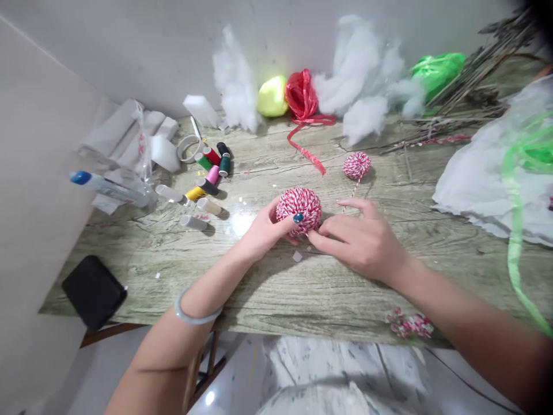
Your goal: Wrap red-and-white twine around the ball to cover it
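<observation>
A large round ball of red-and-white twine (301, 203) sits in my left hand (266, 227), whose thumb lies across its front and whose fingers curl behind it. My right hand (365, 239) is at the ball's lower right, thumb and finger pinched together against its edge, while another finger stretches out to the right. A smaller ball of the same twine (356, 165) rests on the table farther back. From it a strand (356, 187) runs toward my right hand; its end there is hidden behind the fingers.
Thread spools (212, 174) and a tape roll (189, 149) lie left, near a blue-capped bottle (110, 187). White stuffing (365, 69), red ribbon (302, 95) and dry twigs (484, 69) line the back. A white sheet (470, 167) is at right, a black case (94, 292) front left.
</observation>
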A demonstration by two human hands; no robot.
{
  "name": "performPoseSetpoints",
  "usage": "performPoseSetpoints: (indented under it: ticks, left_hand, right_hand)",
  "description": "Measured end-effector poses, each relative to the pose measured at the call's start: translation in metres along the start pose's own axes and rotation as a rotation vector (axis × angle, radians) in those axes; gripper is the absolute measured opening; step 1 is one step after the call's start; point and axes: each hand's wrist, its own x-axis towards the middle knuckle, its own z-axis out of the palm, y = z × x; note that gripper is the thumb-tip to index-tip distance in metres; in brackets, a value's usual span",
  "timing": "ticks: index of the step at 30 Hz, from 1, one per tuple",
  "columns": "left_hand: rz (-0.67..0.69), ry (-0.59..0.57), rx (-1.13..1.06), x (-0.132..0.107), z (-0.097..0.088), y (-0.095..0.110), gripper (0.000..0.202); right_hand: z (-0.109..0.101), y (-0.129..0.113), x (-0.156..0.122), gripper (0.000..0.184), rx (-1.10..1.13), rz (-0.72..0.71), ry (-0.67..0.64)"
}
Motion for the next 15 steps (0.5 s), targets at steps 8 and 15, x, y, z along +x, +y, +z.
performPoseSetpoints:
  ticks: [8,15]
  left_hand:
    - [-0.101,0.032,-0.244,-0.001,0.001,0.006,0.063]
    - [0.035,-0.174,0.003,-0.009,-0.007,0.01,0.063]
  right_hand:
    - [0.004,0.004,-0.005,0.021,0.112,0.089,-0.033]
    - [0.016,0.015,-0.012,0.017,0.394,0.321,-0.092]
